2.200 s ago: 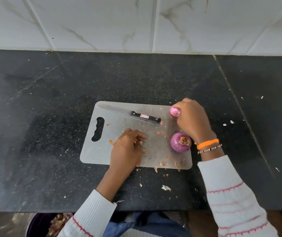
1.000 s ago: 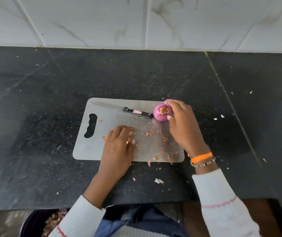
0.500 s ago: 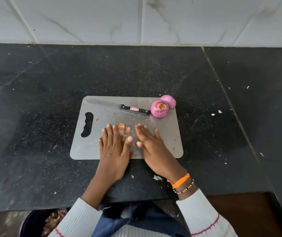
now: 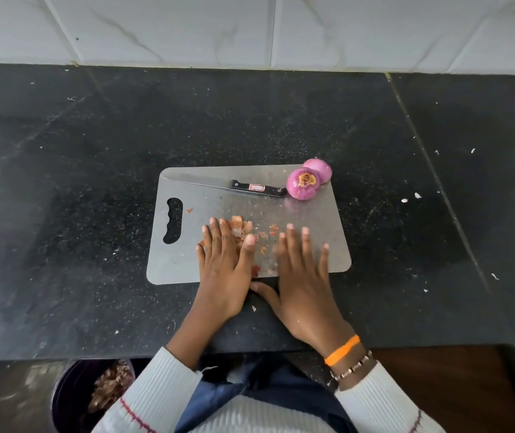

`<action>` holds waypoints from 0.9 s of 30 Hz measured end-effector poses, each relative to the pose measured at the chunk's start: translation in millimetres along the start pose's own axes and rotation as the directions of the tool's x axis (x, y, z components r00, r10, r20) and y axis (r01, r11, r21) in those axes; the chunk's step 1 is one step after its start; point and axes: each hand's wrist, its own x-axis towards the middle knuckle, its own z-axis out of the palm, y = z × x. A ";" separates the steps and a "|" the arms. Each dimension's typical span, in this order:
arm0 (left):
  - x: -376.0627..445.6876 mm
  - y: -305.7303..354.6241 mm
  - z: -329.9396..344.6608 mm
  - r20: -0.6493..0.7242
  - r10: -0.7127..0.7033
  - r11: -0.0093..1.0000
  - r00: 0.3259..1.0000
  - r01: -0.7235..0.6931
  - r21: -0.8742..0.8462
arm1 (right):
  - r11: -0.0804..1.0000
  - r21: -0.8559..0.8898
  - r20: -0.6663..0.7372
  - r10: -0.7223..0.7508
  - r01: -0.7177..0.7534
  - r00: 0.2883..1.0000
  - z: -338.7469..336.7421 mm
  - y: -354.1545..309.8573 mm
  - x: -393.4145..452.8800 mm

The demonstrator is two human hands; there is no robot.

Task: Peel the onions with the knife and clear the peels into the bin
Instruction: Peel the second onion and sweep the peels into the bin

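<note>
A grey cutting board (image 4: pixel 328 239) lies on the black counter. Two peeled purple onions sit at its far right corner, the nearer onion (image 4: pixel 303 184) touching the smaller one (image 4: pixel 318 168) behind it. A black-handled knife (image 4: pixel 234 185) lies along the board's far edge. My left hand (image 4: pixel 223 270) lies flat on the board with straight fingers against a small heap of orange peels (image 4: pixel 243 228). My right hand (image 4: pixel 300 282) rests flat beside it, fingers spread, with scattered peel bits between the two hands.
A dark bin (image 4: pixel 90 398) holding brown peels stands on the floor below the counter's front edge, at lower left. Small peel flecks dot the counter (image 4: pixel 62 182) to the right of the board. A white tiled wall (image 4: pixel 250 26) backs the counter.
My right hand left the onions at the board's far corner and came down flat beside my left hand. Both hands have pushed the scattered peels into a heap.
</note>
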 end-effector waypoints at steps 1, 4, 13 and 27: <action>-1.0 0.0 -1.8 -0.009 0.001 0.999 1.000 -0.002 -0.041 | 0.997 0.035 0.009 -0.071 0.071 0.997 -3.2 -2.6 3.1; -5.4 -1.8 -9.8 -0.109 0.019 0.976 0.994 -0.042 -0.214 | 0.960 0.237 -0.067 -0.137 0.150 0.988 -27.9 4.4 3.7; -7.8 -16.9 -19.9 -0.272 0.082 0.926 0.959 -0.174 -0.334 | 0.675 0.700 0.432 -0.144 -0.230 0.890 -37.0 42.0 -8.6; -12.6 -21.6 -17.0 -0.267 -0.001 0.892 0.964 -0.120 -0.436 | 0.542 0.840 -0.003 -0.051 0.030 0.999 -35.2 6.7 41.2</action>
